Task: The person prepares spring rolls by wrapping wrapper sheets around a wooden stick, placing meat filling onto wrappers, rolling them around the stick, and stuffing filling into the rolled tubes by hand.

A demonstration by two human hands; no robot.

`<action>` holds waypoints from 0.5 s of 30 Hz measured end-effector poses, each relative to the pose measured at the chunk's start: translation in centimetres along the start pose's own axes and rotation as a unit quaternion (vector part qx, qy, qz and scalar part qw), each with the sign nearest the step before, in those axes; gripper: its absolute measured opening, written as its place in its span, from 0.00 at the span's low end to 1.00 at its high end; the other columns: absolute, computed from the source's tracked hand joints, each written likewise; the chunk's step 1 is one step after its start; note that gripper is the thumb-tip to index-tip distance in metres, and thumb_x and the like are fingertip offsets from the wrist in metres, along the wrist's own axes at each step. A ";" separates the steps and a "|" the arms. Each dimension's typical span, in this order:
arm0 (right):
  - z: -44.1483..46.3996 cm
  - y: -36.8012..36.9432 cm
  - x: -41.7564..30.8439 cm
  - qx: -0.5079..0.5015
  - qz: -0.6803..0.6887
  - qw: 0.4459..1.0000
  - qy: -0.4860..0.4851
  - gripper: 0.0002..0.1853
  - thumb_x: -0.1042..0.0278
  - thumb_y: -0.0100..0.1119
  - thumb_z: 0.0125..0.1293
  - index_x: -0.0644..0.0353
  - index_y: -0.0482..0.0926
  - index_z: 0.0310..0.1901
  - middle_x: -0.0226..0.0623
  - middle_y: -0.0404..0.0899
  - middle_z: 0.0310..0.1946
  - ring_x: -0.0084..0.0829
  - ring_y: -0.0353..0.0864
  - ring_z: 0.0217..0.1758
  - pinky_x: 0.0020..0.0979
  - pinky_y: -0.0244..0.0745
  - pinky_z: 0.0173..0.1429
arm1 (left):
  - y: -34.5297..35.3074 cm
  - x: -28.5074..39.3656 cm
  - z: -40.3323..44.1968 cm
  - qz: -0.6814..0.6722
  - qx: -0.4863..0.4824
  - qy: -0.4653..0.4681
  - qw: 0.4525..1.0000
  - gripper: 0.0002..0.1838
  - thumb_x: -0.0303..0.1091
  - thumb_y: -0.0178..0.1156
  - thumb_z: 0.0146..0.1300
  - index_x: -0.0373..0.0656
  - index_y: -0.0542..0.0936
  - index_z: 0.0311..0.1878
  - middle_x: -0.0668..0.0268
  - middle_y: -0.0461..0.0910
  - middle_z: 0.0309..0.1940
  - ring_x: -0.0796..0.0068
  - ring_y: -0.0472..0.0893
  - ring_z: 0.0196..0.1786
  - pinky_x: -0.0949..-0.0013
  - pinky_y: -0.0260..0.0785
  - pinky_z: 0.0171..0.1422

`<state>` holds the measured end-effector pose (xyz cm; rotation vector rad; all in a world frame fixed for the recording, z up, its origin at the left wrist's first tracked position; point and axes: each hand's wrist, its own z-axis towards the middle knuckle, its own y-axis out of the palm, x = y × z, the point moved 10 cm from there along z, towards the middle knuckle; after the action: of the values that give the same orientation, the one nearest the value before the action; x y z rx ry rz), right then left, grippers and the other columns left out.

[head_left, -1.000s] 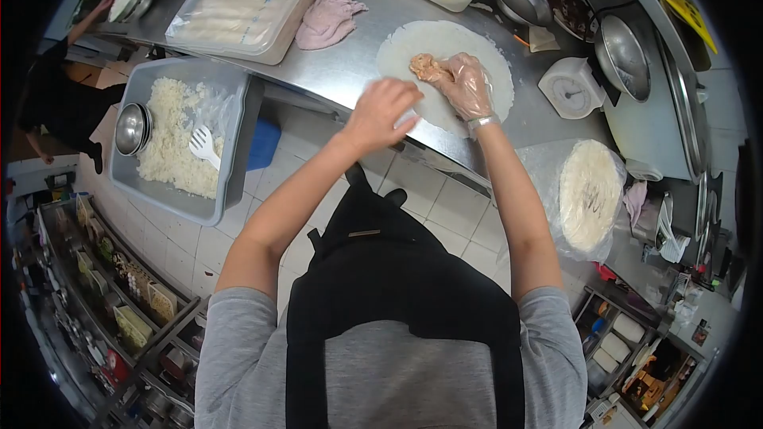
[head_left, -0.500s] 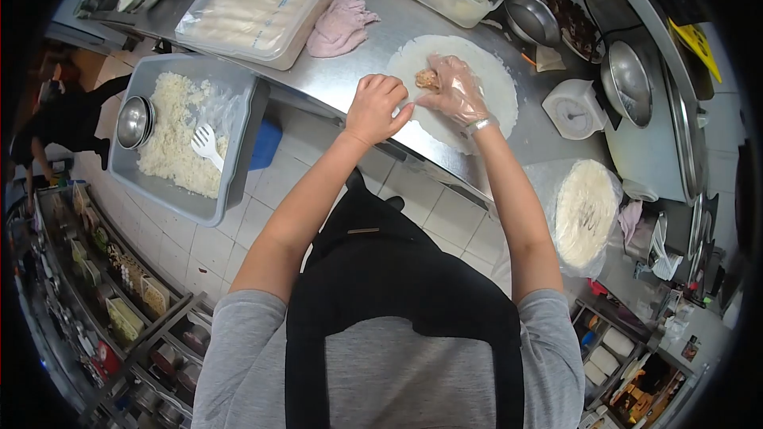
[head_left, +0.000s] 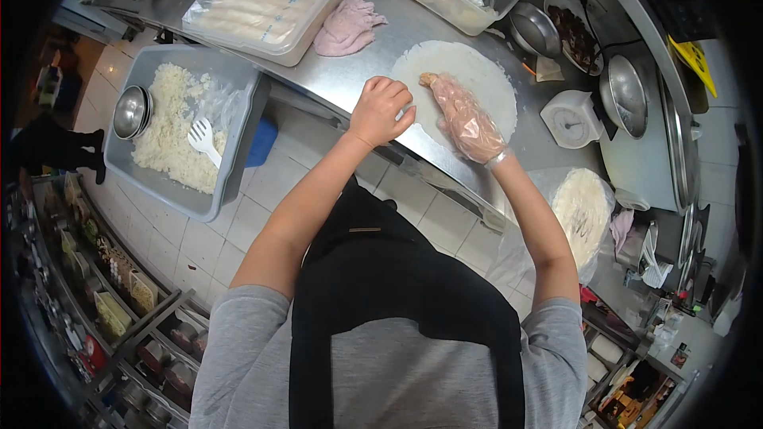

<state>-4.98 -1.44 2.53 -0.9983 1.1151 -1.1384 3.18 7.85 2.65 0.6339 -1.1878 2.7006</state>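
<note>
Upper-centre steel counter: sheet could be torn if filling overpressed by close-fingered right hand; left hand curled; both grips hidden.

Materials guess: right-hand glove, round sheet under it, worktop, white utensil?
Glove: apparently thin clear plastic film, glossy; wrinkled, glinting, see-through.
Sheet: probably dough, matte; pale, thin, uneven edge.
Worktop: likely stainless steel, satin; grey with soft reflections.
Utensil: probably plastic, smooth; uniformly white.

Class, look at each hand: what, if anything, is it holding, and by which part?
The gloved right hand lies over filling on the round sheet; whether it grips cannot be told. The curled left hand shows nothing held.
</note>
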 end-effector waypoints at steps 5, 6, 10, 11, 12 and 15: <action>1.9 1.2 0.9 -0.021 0.048 0.998 0.032 0.33 0.67 0.57 0.65 0.64 0.60 0.70 0.51 0.60 0.71 0.46 0.56 0.76 0.40 0.54 0.77 | 0.1 0.0 0.1 -0.001 -0.008 -0.004 1.000 0.07 0.35 0.62 0.52 0.45 0.78 0.32 0.67 0.78 0.36 0.64 0.76 0.45 0.60 0.63 0.59; 2.1 1.3 0.8 -0.023 0.049 0.998 0.023 0.31 0.67 0.57 0.65 0.63 0.62 0.69 0.49 0.61 0.71 0.45 0.58 0.75 0.39 0.55 0.77 | 0.0 0.0 0.0 0.001 -0.003 -0.003 1.000 0.07 0.35 0.61 0.52 0.45 0.78 0.32 0.67 0.78 0.36 0.65 0.76 0.45 0.60 0.63 0.59; 3.5 0.5 2.5 -0.056 0.346 0.936 0.026 0.24 0.64 0.52 0.69 0.62 0.69 0.64 0.47 0.67 0.67 0.44 0.65 0.71 0.37 0.59 0.75 | 0.1 0.0 0.1 0.012 -0.011 0.000 1.000 0.06 0.35 0.61 0.52 0.45 0.78 0.32 0.68 0.78 0.36 0.65 0.76 0.45 0.60 0.63 0.59; 3.7 0.2 2.7 -0.057 0.345 0.936 0.024 0.24 0.64 0.52 0.69 0.62 0.69 0.64 0.47 0.67 0.67 0.44 0.65 0.71 0.37 0.59 0.75 | 0.2 -0.2 0.1 0.013 -0.009 -0.001 1.000 0.06 0.35 0.61 0.52 0.45 0.78 0.32 0.68 0.78 0.36 0.65 0.76 0.45 0.60 0.63 0.59; 4.1 -0.9 3.4 -0.048 0.326 0.940 0.091 0.22 0.63 0.51 0.70 0.62 0.72 0.62 0.47 0.69 0.66 0.44 0.67 0.70 0.37 0.60 0.73 | 0.1 -0.2 0.1 0.012 -0.007 -0.001 1.000 0.06 0.35 0.60 0.52 0.45 0.78 0.32 0.68 0.78 0.36 0.65 0.76 0.45 0.60 0.62 0.59; 4.3 0.9 2.8 -0.008 0.222 0.971 0.092 0.19 0.62 0.49 0.71 0.62 0.76 0.57 0.47 0.73 0.63 0.45 0.70 0.67 0.37 0.64 0.70 | 0.0 0.0 0.0 0.007 0.001 0.005 1.000 0.06 0.35 0.60 0.51 0.45 0.77 0.31 0.67 0.76 0.35 0.65 0.76 0.44 0.60 0.63 0.58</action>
<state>-0.41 -3.88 2.03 -0.6165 1.4135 -0.8662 3.14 7.83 2.64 0.6149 -1.1925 2.7124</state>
